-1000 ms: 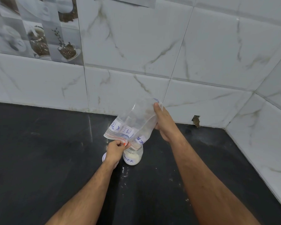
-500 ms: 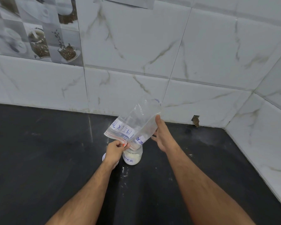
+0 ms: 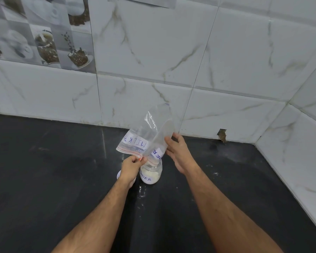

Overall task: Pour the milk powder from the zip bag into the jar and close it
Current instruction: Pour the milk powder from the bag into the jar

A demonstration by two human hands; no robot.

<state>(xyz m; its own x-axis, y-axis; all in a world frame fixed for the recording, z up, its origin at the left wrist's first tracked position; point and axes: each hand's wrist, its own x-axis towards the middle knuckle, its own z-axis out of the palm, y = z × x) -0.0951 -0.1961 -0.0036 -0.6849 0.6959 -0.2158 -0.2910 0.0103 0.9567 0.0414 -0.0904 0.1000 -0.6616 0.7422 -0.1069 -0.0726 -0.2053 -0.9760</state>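
1. Zip bag [image 3: 150,136], clear, labelled "MILK P…", hangs upside down, its mouth on the open jar [image 3: 151,173].
2. Jar stands on the black bench [image 3: 44,170] near the tiled wall [image 3: 226,61], with white powder inside.
3. Left hand [image 3: 130,166]: its grip pinches the bag's red zip edge just beside the jar mouth.
4. Right hand [image 3: 179,152]: fingers straight and spread, its grip wide, fingertips touching the bag's side.
5. A white lid [image 3: 119,174] peeks out behind the left wrist.

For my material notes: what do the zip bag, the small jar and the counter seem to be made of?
Clear crinkled zip bag: thin glossy plastic film, by its creases. Small clear round jar: glass or hard plastic; I cannot tell. Black counter: polished stone, probably, by its faint reflections.
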